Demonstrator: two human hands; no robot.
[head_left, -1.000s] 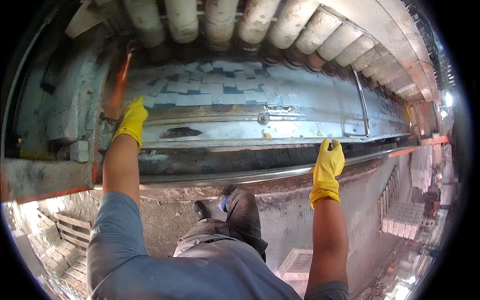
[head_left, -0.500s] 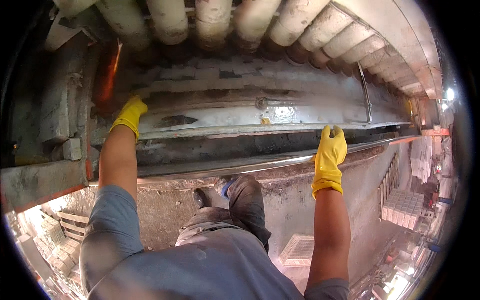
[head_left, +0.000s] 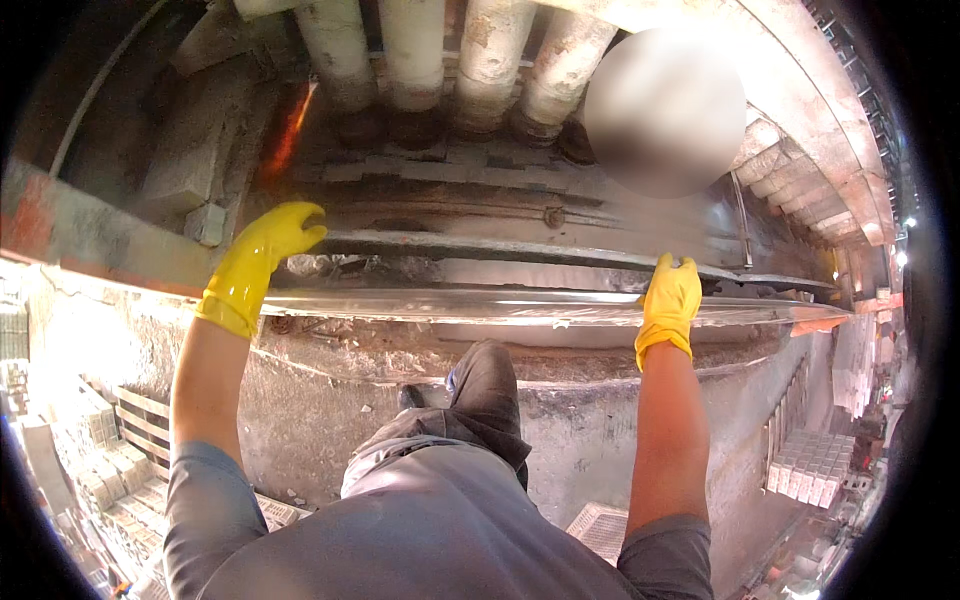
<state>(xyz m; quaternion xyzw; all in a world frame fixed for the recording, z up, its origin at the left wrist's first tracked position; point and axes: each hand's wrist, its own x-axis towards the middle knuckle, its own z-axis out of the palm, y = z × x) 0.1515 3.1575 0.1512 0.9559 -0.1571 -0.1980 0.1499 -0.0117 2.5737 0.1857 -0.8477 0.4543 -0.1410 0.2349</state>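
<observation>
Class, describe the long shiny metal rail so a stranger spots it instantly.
From the thick pale cylinders at top, go down to the yellow-gloved right hand. The long shiny metal rail stretches to both sides of it, glossier than the dull grey ledge above.

Worn up on the head, the fisheye looks steeply down over the grey shirt [head_left: 430, 535] to the floor [head_left: 585, 430], and forward to that row of pale cylinders [head_left: 412, 60]; it's near enough that forearms [head_left: 670, 430], left hand [head_left: 265, 250] and right hand [head_left: 672, 300] span its wide view.
</observation>
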